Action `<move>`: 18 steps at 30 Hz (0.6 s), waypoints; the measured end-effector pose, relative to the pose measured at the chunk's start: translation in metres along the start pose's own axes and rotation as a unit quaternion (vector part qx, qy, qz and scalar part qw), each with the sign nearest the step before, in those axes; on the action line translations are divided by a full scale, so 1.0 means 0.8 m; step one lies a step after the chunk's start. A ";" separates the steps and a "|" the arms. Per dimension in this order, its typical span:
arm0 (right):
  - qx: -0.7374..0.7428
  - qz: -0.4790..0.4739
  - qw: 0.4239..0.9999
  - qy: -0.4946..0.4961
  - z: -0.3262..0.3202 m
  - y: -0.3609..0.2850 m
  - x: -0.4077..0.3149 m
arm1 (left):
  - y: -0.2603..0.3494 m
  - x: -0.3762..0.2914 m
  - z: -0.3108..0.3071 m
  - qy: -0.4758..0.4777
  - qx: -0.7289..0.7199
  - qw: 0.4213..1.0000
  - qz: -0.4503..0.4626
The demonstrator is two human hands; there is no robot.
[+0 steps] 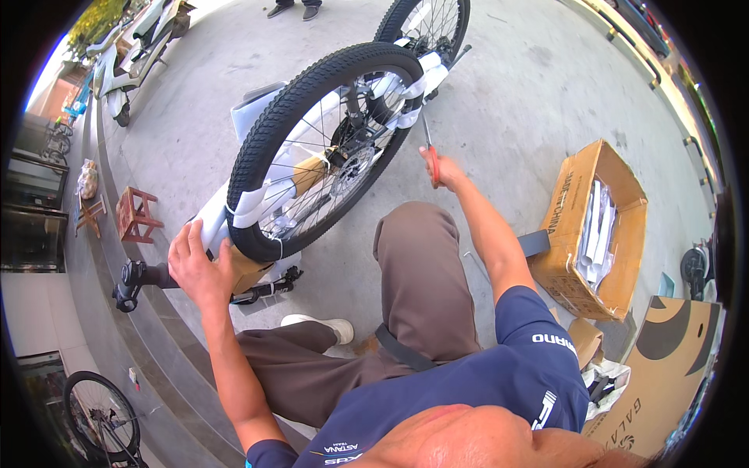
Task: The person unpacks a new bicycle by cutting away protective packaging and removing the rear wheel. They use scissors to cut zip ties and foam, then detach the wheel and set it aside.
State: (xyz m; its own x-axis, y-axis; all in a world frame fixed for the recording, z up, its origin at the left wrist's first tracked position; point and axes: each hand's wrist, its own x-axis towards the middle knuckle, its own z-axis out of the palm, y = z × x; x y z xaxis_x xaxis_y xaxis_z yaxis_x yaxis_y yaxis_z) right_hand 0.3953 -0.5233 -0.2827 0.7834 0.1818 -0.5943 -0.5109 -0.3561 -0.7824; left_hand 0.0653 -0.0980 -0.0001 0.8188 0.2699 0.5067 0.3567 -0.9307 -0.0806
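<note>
A bicycle with white foam wrapping on its frame stands before me, and a loose wheel with a knobbly black tyre [257, 140] is strapped against its side. My left hand [202, 263] rests on the wrapped front part of the frame, beside the tyre and close to the black stem [140, 278]. In my right hand [447, 172] is a pair of scissors with red handles [433, 165], its blades pointing at the white foam strips [412, 102] around the far side of the wheel. Whether the blades touch the foam I cannot tell.
To the right stands an open cardboard box [562, 234] holding wrapped white pieces, with a flat carton [655, 374] nearer me. A small red stool [136, 216] is at left by the steps. A person's shoes [310, 11] show at the top; a scooter [123, 76] is parked upper left.
</note>
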 end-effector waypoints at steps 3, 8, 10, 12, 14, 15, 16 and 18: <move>0.095 0.046 0.993 -0.045 0.008 0.018 0.008 | 0.001 0.001 0.000 -0.008 0.005 1.000 -0.008; 0.142 0.068 0.985 -0.072 0.013 0.023 0.036 | 0.004 0.002 0.000 -0.001 0.005 1.000 -0.003; 0.141 0.074 0.984 -0.079 0.012 0.022 0.048 | 0.005 0.003 0.001 0.004 0.006 1.000 -0.002; 0.128 0.088 0.985 -0.072 0.009 0.022 0.056 | 0.006 0.003 0.001 0.005 0.005 1.000 -0.003; 0.126 0.080 0.984 -0.101 0.006 0.021 0.058 | 0.005 0.003 0.002 0.006 0.007 1.000 -0.001; 0.119 0.092 0.984 -0.099 0.005 0.020 0.058 | 0.005 0.003 0.002 0.006 0.008 1.000 0.000; 0.114 0.080 0.984 -0.113 0.004 0.018 0.056 | 0.005 0.003 0.002 0.006 0.006 1.000 0.000; 0.090 0.088 0.987 -0.098 0.004 0.013 0.052 | 0.004 0.003 0.003 0.006 0.003 1.000 0.000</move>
State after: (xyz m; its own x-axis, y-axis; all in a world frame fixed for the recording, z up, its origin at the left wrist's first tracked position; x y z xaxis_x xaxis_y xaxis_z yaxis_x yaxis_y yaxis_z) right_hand 0.4213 -0.5163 -0.3157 0.6023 0.3118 -0.7349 -0.7018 -0.2320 -0.6736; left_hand 0.0692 -0.1001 -0.0012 0.8132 0.2669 0.5171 0.3595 -0.9292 -0.0857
